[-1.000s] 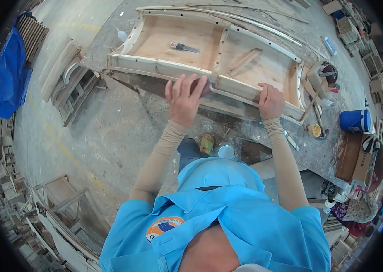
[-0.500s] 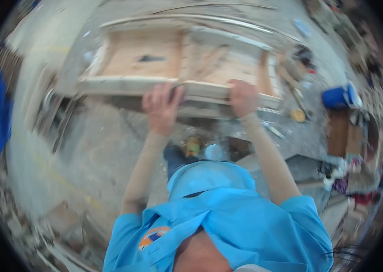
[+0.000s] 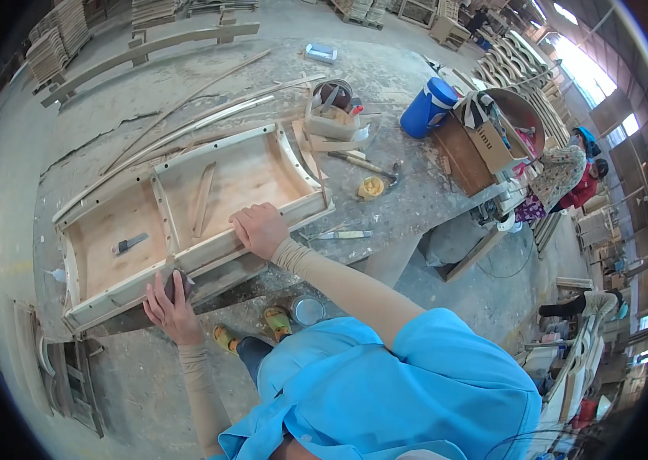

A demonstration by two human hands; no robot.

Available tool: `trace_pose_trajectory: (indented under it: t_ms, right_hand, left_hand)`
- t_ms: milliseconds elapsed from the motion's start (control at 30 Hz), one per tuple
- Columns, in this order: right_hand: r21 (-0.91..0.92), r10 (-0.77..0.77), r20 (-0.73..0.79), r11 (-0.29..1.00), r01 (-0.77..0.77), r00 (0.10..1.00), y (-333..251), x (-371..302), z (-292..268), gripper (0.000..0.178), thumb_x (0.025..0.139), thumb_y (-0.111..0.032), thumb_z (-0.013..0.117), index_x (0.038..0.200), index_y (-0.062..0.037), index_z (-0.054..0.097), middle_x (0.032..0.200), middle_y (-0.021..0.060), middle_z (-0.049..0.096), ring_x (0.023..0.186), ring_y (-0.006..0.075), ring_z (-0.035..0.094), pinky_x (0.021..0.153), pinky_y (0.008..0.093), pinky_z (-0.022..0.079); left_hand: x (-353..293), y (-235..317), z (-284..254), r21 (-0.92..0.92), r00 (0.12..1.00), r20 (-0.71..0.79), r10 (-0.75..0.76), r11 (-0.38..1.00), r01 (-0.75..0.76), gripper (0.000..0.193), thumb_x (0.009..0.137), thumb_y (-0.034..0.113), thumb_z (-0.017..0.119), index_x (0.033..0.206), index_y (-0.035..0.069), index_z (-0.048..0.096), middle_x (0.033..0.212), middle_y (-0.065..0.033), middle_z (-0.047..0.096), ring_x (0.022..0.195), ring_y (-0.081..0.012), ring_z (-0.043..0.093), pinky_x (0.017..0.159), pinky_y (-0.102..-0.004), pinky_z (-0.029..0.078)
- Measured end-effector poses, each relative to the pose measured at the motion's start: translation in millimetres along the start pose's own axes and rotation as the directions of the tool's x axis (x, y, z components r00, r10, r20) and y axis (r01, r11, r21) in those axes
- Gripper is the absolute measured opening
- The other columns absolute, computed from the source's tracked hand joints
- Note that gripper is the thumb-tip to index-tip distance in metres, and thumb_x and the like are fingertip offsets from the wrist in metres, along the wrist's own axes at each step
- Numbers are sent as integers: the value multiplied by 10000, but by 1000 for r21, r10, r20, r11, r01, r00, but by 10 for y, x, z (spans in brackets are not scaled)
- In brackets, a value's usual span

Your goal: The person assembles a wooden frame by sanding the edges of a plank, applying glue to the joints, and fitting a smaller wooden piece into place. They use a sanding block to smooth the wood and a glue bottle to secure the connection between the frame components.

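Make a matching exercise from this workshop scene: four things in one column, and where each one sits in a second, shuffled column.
Things
1. right hand
2. left hand
3. round blue plastic jug with a white lid
4. small round yellow tin

Places
A. on the grey bench top, just right of the pale two-bay wooden frame
B. flat on the frame's near rail, by the right bay
C. at the bench's far right, beside a brown cardboard box
D. at the frame's near rail by the left bay, on a small dark block

Pairs: 1-B, 2-D, 3-C, 4-A
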State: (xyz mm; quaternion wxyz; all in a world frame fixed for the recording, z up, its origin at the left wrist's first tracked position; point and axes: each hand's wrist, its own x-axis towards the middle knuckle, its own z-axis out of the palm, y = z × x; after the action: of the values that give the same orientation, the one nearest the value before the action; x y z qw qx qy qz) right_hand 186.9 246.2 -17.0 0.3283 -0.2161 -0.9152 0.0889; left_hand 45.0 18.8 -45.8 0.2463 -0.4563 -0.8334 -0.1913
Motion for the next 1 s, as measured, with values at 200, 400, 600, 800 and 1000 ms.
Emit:
trace_pose_trajectory:
  t_ms: [200, 400, 600, 800, 1000]
  right_hand:
    - [43, 16, 19, 999, -17, 1000, -11, -19, 67, 85, 873, -177, 558, 837, -111, 599, 740, 48, 586, 743, 230, 590, 737, 386, 432]
    - [36, 3, 11, 999, -4, 1000, -18, 25, 25, 93, 879, -180, 554, 845, -109, 604, 748, 46, 589, 747, 232, 593, 740, 383, 433]
    - [68, 4, 36, 998, -7, 999, 21, -21, 55, 102, 885, -184, 548, 852, -107, 607, 757, 47, 598, 746, 234, 593, 740, 385, 431]
    - [63, -4, 36, 998, 2, 999, -11, 48, -7, 103, 885, -181, 549, 864, -108, 618, 758, 54, 609, 748, 239, 597, 734, 395, 429]
    - [46, -2, 32, 999, 0, 1000, -17, 42, -5, 100, 884, -177, 553, 864, -114, 628, 756, 49, 619, 738, 234, 597, 722, 391, 430]
  left_hand:
    - [243, 136, -74, 34, 997, 39, -69, 997, 68, 430, 849, 167, 644, 1264, 276, 624, 1402, -22, 488, 1322, -280, 398, 1091, -468, 285]
    - [5, 3, 21, 48, 999, -35, -6, 999, 7, 466, 849, 145, 649, 1295, 271, 596, 1424, -19, 457, 1331, -281, 384, 1098, -488, 278]
    - [223, 139, -40, 37, 993, 54, -103, 994, 101, 454, 844, 159, 649, 1282, 270, 610, 1422, -13, 464, 1333, -276, 384, 1101, -489, 269]
    - [78, 22, -5, 18, 999, -34, -38, 999, 38, 542, 808, 90, 669, 1319, 251, 586, 1418, -28, 453, 1344, -280, 369, 1106, -475, 262]
    - [109, 86, -76, 4, 997, 35, -75, 997, 75, 490, 808, 108, 672, 1277, 240, 624, 1411, -28, 465, 1337, -289, 370, 1108, -482, 259]
